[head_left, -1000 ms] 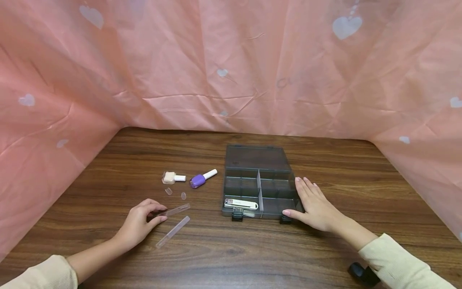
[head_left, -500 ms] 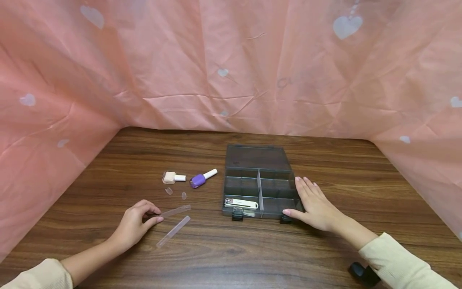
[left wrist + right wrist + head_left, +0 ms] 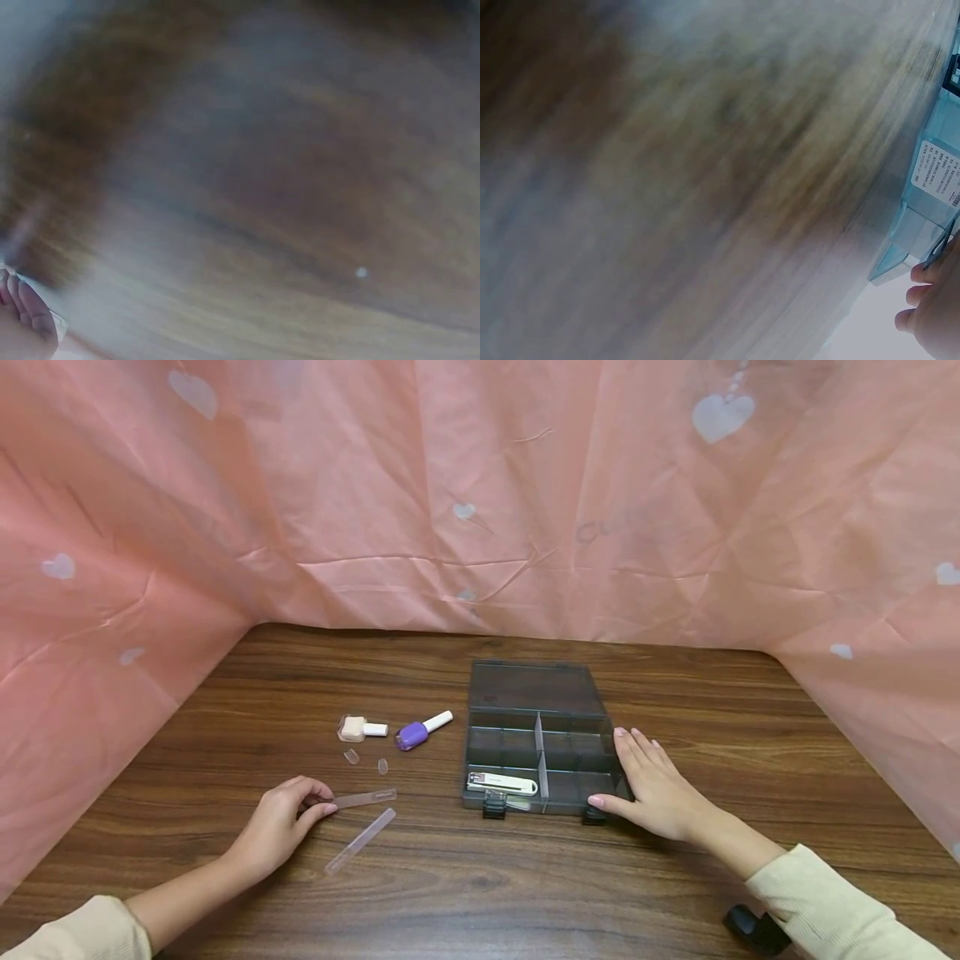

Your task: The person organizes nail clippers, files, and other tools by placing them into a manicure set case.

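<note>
My left hand pinches one end of a clear plastic strip between thumb and fingers, low over the table. A second clear strip lies slanted just in front of it. My right hand rests against the right side of a dark see-through divided box, fingers straight along its edge, thumb at the front latch. A white nail clipper lies in the box's front left compartment. In the right wrist view, the box's side bears a white label. The left wrist view shows only fingers at its corner.
Left of the box lie a cream nail polish bottle and a purple nail polish bottle, both with white caps. Two small clear nail tips sit before them. A pink heart-printed curtain encloses the wooden table.
My left hand has shifted slightly left, and the strip it pinches has turned to lie more level across the view. The right hand and box have stayed still.
</note>
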A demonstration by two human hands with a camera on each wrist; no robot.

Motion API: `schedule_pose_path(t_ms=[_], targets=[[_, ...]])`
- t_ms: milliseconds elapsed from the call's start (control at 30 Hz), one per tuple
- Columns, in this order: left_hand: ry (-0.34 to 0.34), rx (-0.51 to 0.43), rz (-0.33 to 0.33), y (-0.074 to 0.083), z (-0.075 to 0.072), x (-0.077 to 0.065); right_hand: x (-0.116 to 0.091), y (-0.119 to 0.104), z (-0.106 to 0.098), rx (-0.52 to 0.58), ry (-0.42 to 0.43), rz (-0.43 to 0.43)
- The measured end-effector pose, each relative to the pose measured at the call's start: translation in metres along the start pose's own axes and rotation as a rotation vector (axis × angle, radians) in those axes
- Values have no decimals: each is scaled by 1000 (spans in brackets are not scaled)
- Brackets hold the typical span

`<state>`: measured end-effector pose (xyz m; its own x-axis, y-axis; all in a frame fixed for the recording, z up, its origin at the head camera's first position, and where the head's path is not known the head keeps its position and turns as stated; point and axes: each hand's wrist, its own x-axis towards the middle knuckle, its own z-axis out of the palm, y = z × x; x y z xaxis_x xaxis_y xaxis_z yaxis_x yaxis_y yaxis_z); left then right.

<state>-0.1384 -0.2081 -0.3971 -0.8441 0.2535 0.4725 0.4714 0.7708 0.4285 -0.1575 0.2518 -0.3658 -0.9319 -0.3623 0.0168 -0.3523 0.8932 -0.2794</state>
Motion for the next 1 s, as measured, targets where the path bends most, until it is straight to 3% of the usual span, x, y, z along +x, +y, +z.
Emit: schedule_pose_path(t_ms=[267,567,1000], targets=[[-29,34,58,3,-1,0,-1,-1,0,8,1,-1],[-4,76,100,8,-1,4,-1,-1,-2,1,0,1],[13,91,103,10,3,5,1,-1,-4,-140,30,-33]])
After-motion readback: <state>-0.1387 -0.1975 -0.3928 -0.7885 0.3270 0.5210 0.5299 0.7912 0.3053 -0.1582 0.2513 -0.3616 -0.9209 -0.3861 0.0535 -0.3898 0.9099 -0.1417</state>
